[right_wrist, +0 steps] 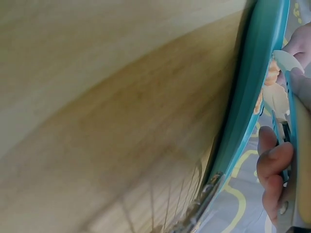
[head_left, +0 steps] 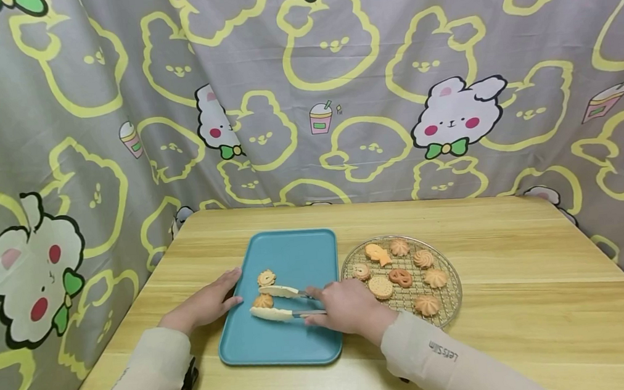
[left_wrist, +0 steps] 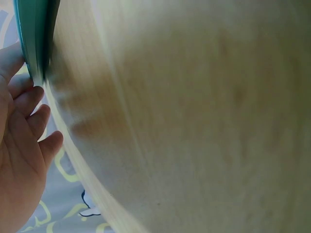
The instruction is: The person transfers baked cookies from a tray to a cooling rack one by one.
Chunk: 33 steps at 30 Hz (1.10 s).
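My right hand holds a pair of tongs with cream-coloured tips over the blue-green tray. Between the spread tips lies a swirled cookie; whether both tips touch it I cannot tell. Just beyond them on the tray is a round scalloped cookie. At the tray's left edge, my left hand rests with thumb and fingers against the rim. The left wrist view shows its fingers loosely bent beside the tray. Seen from the right wrist, fingers wrap the tongs' handles.
To the right of the tray stands a round wire rack bearing several cookies, among them a fish-shaped cookie and a pretzel-shaped one. Both lie on a wooden table. A patterned curtain hangs behind and at the sides.
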Motion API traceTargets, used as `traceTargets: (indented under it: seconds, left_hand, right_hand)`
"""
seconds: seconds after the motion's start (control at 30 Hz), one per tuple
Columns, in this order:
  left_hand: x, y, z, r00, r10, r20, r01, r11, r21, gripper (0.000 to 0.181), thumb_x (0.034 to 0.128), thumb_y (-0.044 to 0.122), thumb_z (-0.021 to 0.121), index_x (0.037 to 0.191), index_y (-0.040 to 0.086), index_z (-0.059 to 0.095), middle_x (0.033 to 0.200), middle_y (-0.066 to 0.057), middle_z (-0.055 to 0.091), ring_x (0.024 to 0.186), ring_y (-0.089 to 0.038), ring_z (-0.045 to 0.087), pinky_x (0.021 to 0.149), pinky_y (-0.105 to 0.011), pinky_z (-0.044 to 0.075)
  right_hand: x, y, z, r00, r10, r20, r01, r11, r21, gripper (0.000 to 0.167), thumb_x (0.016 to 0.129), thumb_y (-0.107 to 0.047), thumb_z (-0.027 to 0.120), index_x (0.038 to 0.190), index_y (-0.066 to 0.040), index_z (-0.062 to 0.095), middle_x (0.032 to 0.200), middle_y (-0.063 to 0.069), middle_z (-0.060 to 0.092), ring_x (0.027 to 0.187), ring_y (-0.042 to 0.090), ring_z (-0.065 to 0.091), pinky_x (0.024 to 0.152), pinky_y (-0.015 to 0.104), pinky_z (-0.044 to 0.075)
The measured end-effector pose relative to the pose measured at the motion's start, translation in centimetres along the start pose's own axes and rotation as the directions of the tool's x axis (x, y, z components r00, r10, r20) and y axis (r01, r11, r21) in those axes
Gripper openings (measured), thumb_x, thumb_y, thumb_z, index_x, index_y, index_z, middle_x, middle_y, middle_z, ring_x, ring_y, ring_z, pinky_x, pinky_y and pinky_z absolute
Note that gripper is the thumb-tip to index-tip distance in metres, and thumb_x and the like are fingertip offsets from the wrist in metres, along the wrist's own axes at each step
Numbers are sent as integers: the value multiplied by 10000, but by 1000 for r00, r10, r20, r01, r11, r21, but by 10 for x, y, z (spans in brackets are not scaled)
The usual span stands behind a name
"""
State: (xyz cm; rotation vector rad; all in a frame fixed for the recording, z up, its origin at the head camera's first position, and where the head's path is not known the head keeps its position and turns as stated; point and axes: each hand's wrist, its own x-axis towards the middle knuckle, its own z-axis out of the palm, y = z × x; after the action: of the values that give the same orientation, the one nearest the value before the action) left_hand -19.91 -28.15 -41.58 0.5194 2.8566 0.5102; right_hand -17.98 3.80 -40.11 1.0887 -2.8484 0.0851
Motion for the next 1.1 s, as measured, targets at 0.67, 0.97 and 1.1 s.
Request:
traceTargets:
  seconds: [0.67,0.97,1.1]
  left_hand:
    - [-1,0,-1,1000,-10,9,10,1000,-12,693,991,321,526,1505,-12,202,1525,-247,205,1381,-438,189,1086,-575,213]
    - [-2,1,-1,1000,-12,13,13,1000,-18,693,993,305,528,1507,-13,189,1528,-248,197,1382,-438,181,1087,-576,210]
    - [-1,1,-1,1000,-9,12,9,1000,-20,695,992,303,530,1508,-13,187,1527,-250,197,1381,-440,182,1086,-577,210]
  right_hand:
    - [-22,23,-14,997,43,-66,-35,993,116,633,867,-623,555,1336,-200,588,495,-95,408,429,54,392,338,243,310]
    - [-38,37,-21,988,150,-32,-146,984,104,624,841,-665,550,1354,-310,558,741,-57,640,482,67,431,345,277,311]
    - [-46,45,-22,988,149,-48,-144,985,92,635,838,-660,561,1350,-284,567,767,-54,663,564,82,539,422,299,389]
